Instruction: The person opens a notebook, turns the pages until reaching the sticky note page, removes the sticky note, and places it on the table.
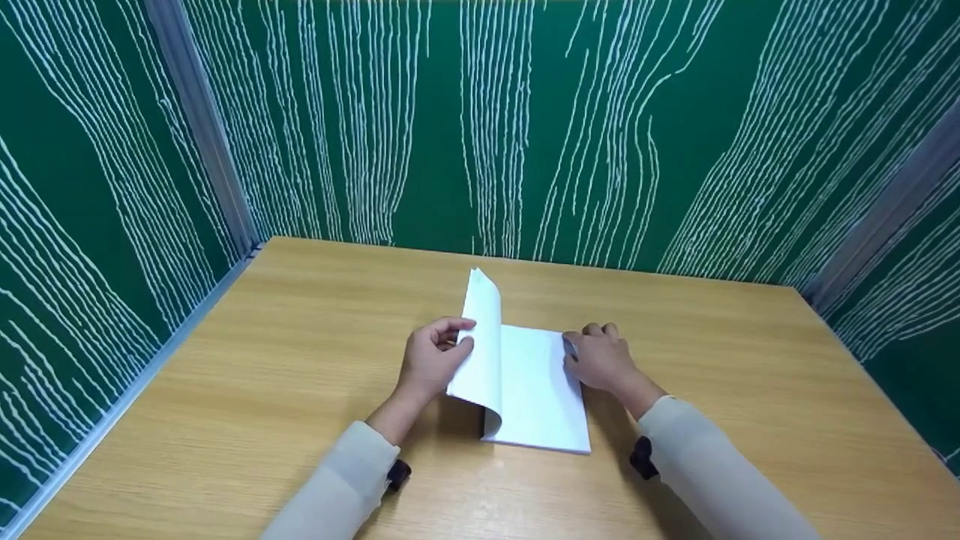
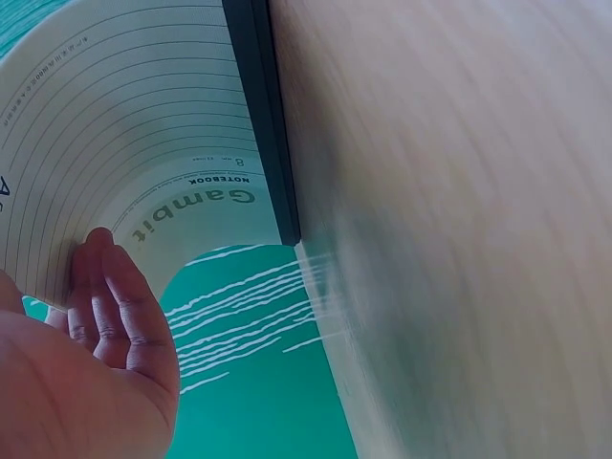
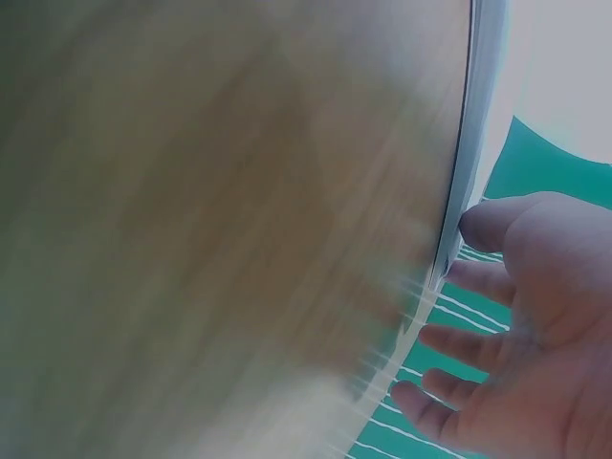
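Note:
A white notebook (image 1: pixel 536 397) lies on the table, its front cover and perhaps some pages bent up toward the left. My left hand (image 1: pixel 435 356) pinches the free edge of this raised cover (image 1: pixel 484 337) between thumb and fingers. In the left wrist view, the cover (image 2: pixel 143 115) curves, showing printed lines and the words Gambit NOTEBOOK, beside a dark spine strip (image 2: pixel 260 115). My right hand (image 1: pixel 604 360) touches the notebook's right edge with thumb and forefinger. In the right wrist view that hand (image 3: pixel 535 325) has its other fingers spread beyond the edge (image 3: pixel 473 124).
The wooden table (image 1: pixel 300 360) carries the notebook near its middle. Behind it stands a green wall (image 1: pixel 435 150) with white wavy lines, and grey posts (image 1: pixel 202 120) rise at the corners. Dark wrist devices (image 1: pixel 399 475) sit under both sleeves.

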{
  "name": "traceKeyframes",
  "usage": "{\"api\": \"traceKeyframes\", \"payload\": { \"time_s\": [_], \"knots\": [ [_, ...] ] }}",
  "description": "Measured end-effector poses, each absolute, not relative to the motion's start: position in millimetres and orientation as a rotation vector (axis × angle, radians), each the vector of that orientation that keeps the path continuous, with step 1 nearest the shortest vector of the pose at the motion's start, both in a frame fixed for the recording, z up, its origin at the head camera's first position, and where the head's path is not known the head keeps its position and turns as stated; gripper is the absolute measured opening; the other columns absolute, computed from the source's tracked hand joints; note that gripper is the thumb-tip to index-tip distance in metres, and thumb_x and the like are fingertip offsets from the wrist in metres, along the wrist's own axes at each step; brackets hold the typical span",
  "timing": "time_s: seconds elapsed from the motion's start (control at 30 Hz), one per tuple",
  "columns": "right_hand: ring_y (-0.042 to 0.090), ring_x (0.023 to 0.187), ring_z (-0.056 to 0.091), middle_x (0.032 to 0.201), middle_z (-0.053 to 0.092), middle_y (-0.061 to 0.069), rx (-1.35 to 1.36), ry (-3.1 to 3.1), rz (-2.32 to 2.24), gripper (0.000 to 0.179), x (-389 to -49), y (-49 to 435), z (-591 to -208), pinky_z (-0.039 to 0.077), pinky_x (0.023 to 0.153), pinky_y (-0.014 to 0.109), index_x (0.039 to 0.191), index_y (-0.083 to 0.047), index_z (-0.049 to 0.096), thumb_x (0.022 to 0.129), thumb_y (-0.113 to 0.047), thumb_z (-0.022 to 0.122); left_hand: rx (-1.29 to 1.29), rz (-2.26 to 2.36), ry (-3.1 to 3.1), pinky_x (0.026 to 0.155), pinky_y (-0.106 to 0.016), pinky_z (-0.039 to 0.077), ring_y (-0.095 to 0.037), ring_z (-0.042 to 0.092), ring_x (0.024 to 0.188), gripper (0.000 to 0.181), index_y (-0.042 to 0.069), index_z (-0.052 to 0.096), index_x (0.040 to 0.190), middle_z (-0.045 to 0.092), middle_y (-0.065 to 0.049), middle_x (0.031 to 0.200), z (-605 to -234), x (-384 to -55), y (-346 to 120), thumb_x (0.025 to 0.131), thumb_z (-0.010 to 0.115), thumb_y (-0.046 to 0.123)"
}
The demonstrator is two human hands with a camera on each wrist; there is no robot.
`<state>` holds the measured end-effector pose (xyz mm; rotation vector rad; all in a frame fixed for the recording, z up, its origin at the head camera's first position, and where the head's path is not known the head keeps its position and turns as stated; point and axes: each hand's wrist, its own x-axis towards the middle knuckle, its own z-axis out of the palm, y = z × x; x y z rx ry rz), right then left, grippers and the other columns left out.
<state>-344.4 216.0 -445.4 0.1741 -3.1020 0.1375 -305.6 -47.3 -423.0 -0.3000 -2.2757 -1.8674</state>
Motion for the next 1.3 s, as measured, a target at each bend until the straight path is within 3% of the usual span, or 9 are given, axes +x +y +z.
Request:
{"api": "traceKeyframes", "payload": {
  "time_s": [0.4, 1.3],
  "knots": [
    [0.035, 0.109, 0.033, 0.118, 0.047, 0.016, 0.205, -3.082, 0.219, 0.043, -345, 217, -445, 0.033, 0.087, 0.054, 0.122, -0.015, 0.051, 0.083, -0.033, 0.053, -0.322, -1.909, -2.262, 0.067, -0.025, 0.046, -0.017, 0.056, 0.075, 0.022, 0.006, 0.064, 0.099, 0.065, -0.008, 0.091, -398, -287, -49, 0.078, 0.059, 0.009],
    [0.033, 0.109, 0.035, 0.115, 0.049, 0.013, 0.294, -3.024, 0.293, 0.036, -346, 218, -444, 0.034, 0.089, 0.050, 0.112, -0.009, 0.058, 0.080, -0.025, 0.058, -0.312, -1.924, -2.260, 0.070, -0.025, 0.046, -0.019, 0.056, 0.079, 0.022, 0.004, 0.064, 0.100, 0.065, -0.010, 0.097, -392, -283, -48, 0.079, 0.058, 0.007]
  ]
}}
